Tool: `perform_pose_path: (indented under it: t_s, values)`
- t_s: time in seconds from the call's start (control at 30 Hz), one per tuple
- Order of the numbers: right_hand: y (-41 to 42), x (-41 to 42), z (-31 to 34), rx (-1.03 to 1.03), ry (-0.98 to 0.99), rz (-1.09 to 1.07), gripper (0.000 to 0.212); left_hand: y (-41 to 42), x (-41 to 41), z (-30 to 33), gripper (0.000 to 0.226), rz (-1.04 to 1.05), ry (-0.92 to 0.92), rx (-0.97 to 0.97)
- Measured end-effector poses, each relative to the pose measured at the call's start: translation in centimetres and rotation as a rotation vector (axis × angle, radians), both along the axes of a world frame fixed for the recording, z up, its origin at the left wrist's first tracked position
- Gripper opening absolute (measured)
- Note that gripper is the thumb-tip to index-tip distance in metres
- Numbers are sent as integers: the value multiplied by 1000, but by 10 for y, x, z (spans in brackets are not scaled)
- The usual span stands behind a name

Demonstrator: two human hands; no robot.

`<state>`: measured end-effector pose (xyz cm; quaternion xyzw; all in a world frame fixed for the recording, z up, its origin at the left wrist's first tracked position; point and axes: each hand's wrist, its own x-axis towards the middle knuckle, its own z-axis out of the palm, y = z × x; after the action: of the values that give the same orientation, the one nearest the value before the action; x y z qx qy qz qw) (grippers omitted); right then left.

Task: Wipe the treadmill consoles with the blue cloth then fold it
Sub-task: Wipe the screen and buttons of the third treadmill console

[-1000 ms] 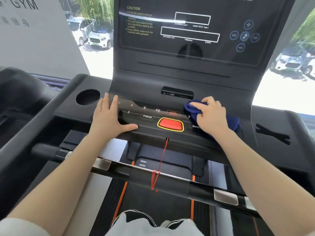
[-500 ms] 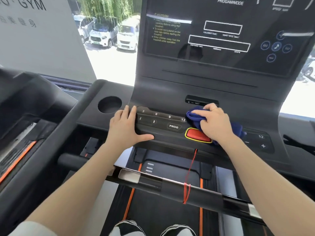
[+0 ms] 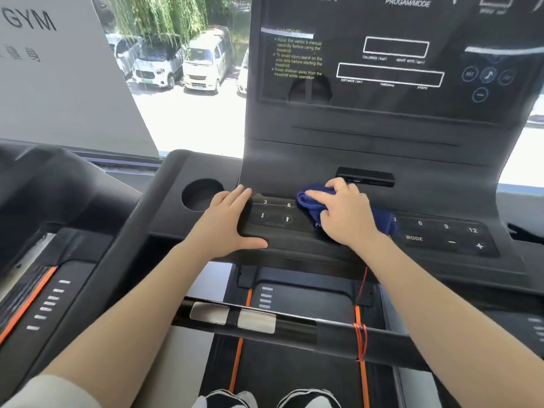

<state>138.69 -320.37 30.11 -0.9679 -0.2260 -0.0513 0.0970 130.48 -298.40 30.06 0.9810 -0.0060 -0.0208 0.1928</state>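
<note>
The treadmill console (image 3: 382, 148) is dark grey, with a button strip (image 3: 441, 234) along its lower edge and a dark screen above. A bunched blue cloth (image 3: 312, 201) lies on the middle of that strip. My right hand (image 3: 347, 213) grips the cloth and presses it on the buttons, hiding the red stop button. My left hand (image 3: 226, 222) rests flat on the strip's left end, fingers straight, thumb along the front edge.
A round cup holder (image 3: 201, 194) sits left of my left hand. A black handlebar (image 3: 294, 325) with silver pads crosses below, with a red cord (image 3: 360, 334) tied on it. A second treadmill (image 3: 44, 231) stands at the left. Window behind.
My right hand has slid the cloth leftward along the button strip, over the stop button and onto the PROG area. My left hand stays at the strip's left end. The view shifted left.
</note>
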Motion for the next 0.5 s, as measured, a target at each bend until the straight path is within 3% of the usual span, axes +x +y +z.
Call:
perform_pose_path:
  t_s: [0.17,0.23,0.4,0.5]
  values:
    - [35,-37,-3,16,19,327,47,20,3,-10,106,-53,-21,-168]
    - [40,-19,-4,5,9,282,49,24,7,-11,109,-72,-4,-223]
    - [60,15,-8,-3,-84,-148,53,36,10,-13,111,-91,16,-344]
    - [88,-7,-8,23,-91,-65,48,38,8,-13,88,-34,-3,-579]
